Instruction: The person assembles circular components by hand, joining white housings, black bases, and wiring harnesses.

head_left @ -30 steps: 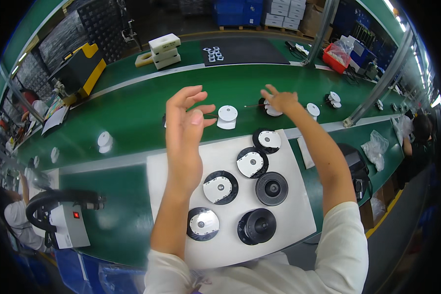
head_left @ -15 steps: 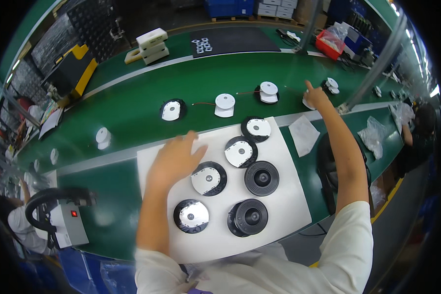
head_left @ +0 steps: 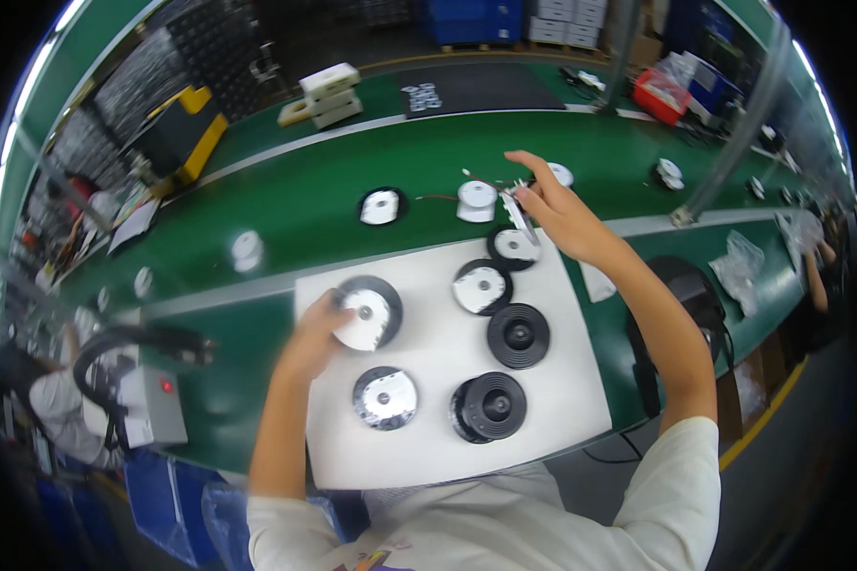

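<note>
My left hand (head_left: 312,335) grips a round black housing with a white plate (head_left: 368,328) by its left edge, lifted over the white board (head_left: 428,466). My right hand (head_left: 569,221) is closed on a white plate with a red wire (head_left: 522,221), seen nearly edge-on above the board's far edge. Another black housing with a white plate (head_left: 385,398) lies near my left forearm. Two more, one a white-plated housing (head_left: 483,286) and the other a white-plated housing (head_left: 515,247), lie under my right hand. Black ringed round parts, one alone (head_left: 519,335) and one overlapping another (head_left: 498,404), sit at the board's right.
Beyond the board runs a green belt (head_left: 305,233) carrying several white round parts, one on a black housing (head_left: 382,206). A grey box with a black hose (head_left: 157,404) stands left. Plastic bags (head_left: 736,271) and a metal post (head_left: 733,133) are at right.
My left hand has taken hold of a white-plated housing on the board and raised it leftward. My right hand has drawn back from the belt toward the board, bringing a white plate.
</note>
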Motion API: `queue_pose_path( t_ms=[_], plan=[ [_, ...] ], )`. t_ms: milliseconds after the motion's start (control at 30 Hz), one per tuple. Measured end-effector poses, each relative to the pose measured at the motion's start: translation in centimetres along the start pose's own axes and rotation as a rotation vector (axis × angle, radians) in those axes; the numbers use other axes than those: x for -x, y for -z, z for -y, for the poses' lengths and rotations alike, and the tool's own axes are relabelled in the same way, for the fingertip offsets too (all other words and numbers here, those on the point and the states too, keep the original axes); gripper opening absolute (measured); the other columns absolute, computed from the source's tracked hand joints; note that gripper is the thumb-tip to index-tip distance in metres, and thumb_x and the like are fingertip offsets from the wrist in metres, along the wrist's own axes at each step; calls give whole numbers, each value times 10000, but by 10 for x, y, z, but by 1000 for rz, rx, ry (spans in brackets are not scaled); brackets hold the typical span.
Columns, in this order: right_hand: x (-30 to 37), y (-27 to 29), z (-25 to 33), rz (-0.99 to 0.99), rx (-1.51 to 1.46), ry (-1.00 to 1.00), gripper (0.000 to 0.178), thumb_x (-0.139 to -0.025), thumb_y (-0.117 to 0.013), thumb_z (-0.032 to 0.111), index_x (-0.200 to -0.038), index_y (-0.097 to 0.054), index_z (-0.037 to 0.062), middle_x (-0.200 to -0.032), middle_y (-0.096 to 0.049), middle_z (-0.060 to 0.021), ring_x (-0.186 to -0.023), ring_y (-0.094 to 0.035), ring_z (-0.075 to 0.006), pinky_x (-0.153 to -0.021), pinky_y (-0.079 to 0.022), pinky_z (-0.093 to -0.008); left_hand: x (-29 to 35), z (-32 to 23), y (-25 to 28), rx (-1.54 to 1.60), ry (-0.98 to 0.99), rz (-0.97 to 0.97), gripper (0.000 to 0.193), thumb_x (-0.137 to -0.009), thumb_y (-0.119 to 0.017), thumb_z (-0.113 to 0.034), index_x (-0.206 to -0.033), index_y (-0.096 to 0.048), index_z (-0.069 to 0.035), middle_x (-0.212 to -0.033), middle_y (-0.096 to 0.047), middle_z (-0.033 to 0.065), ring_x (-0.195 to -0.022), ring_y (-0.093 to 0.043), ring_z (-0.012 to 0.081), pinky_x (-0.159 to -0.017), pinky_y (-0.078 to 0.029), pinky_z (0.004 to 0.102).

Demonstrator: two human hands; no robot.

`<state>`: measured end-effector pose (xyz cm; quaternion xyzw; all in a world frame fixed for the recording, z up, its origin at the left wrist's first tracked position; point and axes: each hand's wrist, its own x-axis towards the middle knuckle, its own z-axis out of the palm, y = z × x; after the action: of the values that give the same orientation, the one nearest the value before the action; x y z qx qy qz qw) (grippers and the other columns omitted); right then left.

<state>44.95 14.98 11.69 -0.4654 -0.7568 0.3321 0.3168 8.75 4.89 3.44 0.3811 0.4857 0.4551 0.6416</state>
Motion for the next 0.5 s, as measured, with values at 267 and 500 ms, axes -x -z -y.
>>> queue_pose_path(
  t_ms=[267, 500],
  plan=[
    [-30, -124, 68, 295, -460, 137, 451, -1078, -271, 396, -1444, -350, 144, -1133, -533, -34, -944, -509, -122, -898, -393, -262, 74, 27, 79, 1044, -305, 97, 785, -711, -492, -136, -1460, -324, 29, -1526, -320, 256, -1436, -217, 503, -1076, -284, 729],
    [-75, -272, 117, 459, -716, -33, 418, -1054, -290, 484, -1374, -423, 250, -1064, -586, -4, -927, -577, -110, -662, -458, -260, 80, 28, 117, 1340, -507, -75, 558, -725, -531, -164, -1275, -535, -75, -1406, -441, 267, -1355, -359, 466, -1063, -368, 602]
  ],
)
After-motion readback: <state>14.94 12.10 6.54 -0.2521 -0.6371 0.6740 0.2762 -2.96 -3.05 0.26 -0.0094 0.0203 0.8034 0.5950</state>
